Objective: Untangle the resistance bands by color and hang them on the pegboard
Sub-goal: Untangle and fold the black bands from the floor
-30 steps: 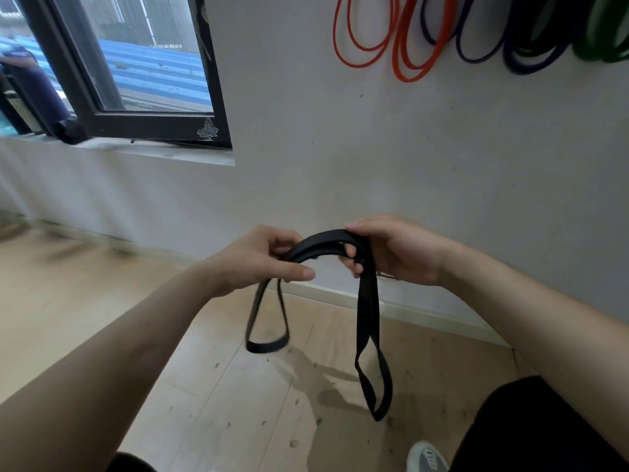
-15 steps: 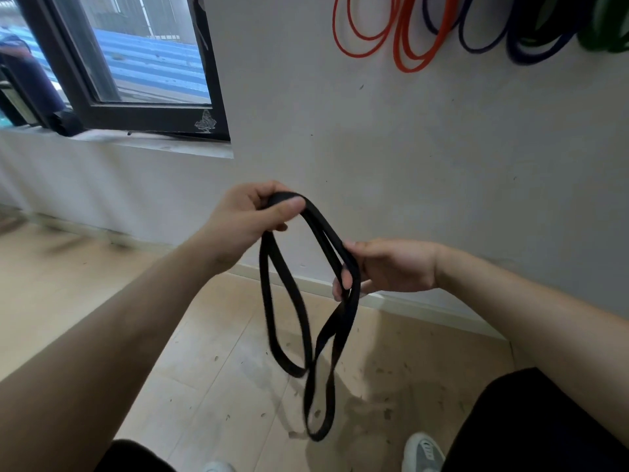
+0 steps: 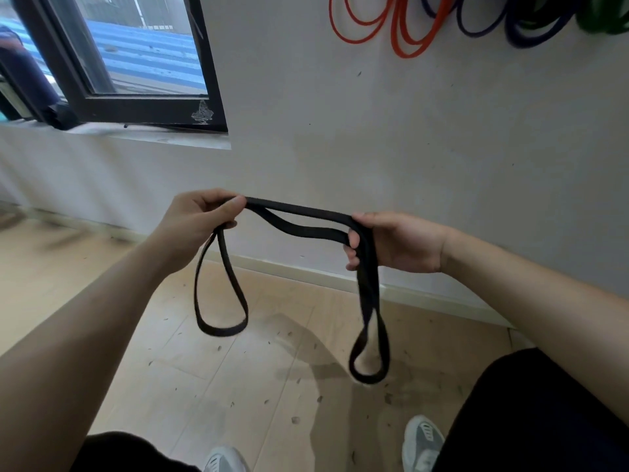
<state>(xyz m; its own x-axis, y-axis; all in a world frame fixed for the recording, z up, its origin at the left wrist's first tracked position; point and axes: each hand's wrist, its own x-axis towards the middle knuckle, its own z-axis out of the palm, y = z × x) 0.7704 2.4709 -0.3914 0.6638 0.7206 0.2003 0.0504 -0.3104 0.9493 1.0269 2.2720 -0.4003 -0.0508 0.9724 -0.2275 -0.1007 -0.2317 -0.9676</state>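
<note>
A black resistance band [image 3: 299,219] stretches between both hands in front of the wall. My left hand [image 3: 200,223] pinches one end, and a loop hangs below it. My right hand [image 3: 398,241] grips the other end with curled fingers, and a longer loop dangles down from it. Two strands run between the hands, the lower one sagging. High on the wall hang orange bands [image 3: 405,25], dark purple bands [image 3: 520,25] and a green band [image 3: 602,18]; their tops are cut off by the frame edge.
A dark-framed window [image 3: 136,76] with a sill sits at the upper left. The grey wall [image 3: 374,131] meets a pale wooden floor [image 3: 272,369] at a baseboard. My two shoes [image 3: 422,437] and dark trousers show at the bottom.
My hands have drawn apart sideways, so the black band now spans level between them. My left hand dropped from its raised position; loops now hang separately under each hand.
</note>
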